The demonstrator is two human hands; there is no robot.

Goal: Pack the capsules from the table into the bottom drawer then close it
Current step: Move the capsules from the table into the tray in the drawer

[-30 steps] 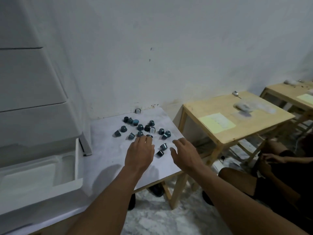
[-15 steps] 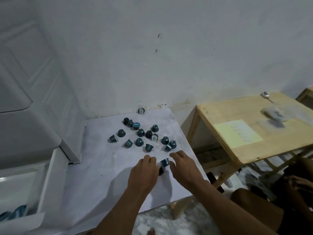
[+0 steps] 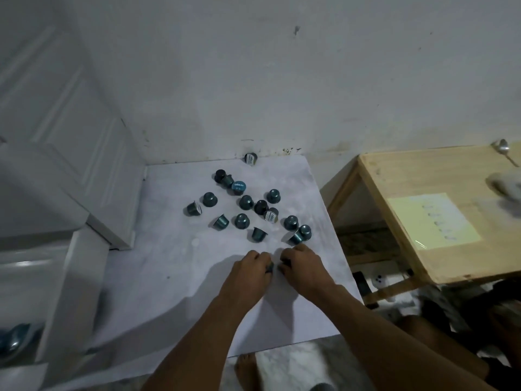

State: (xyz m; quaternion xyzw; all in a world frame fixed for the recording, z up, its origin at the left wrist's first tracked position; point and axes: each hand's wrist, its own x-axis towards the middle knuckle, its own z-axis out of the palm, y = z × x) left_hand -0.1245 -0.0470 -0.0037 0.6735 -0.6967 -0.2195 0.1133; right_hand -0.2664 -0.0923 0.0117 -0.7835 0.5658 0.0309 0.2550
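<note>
Several dark teal capsules (image 3: 244, 202) lie scattered over the far half of the white table (image 3: 158, 277). One more capsule (image 3: 250, 158) sits alone against the wall. My left hand (image 3: 251, 270) has its fingers curled round a capsule (image 3: 270, 267) near the table's middle. Right beside it, my right hand (image 3: 303, 266) pinches another dark capsule (image 3: 284, 262). The open bottom drawer (image 3: 70, 277) stands at the left, with a few capsules (image 3: 14, 338) lying inside it.
A white drawer unit (image 3: 64, 136) rises at the left against the wall. A wooden side table (image 3: 439, 210) with a yellow sheet (image 3: 434, 220) and a spoon (image 3: 504, 149) stands to the right. Another person's legs show at lower right.
Both hands drew back from the cluster toward the table's middle and curled their fingers round the two nearest capsules. The view tilted down and left.
</note>
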